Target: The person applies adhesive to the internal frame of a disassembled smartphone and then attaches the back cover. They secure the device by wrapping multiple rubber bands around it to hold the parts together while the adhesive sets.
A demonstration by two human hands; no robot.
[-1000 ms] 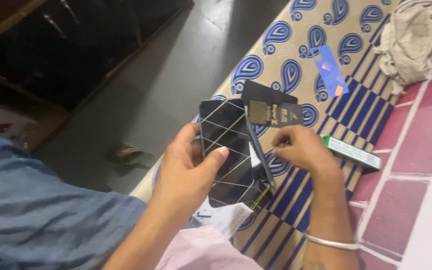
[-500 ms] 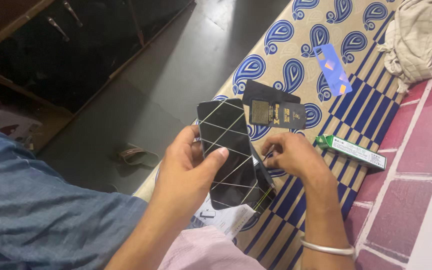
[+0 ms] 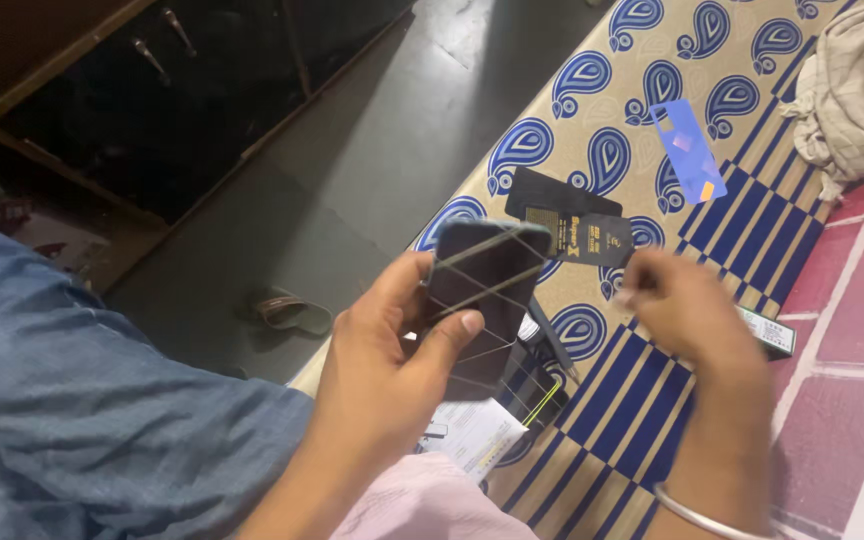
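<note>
Upper right: blue card [image 3: 688, 150], cloth [image 3: 857, 85]; black packet [image 3: 572, 225] at centre. Left hand [image 3: 387, 370] gripping phone [image 3: 482, 300] mid-frame, thumb across glass. Right hand [image 3: 687, 315] blurred, grip unclear.

home, patterned bedsheet [image 3: 592, 110], dark cabinet [image 3: 152, 110]

Both hands, the left hand [image 3: 382, 375] and the right hand [image 3: 687, 310], are left bare. A thin silver bangle [image 3: 697, 505] is worn at the right wrist. Blue denim trousers [image 3: 82, 400] are worn, and a pale pink garment [image 3: 432, 505] is seen at the lower edge.
</note>
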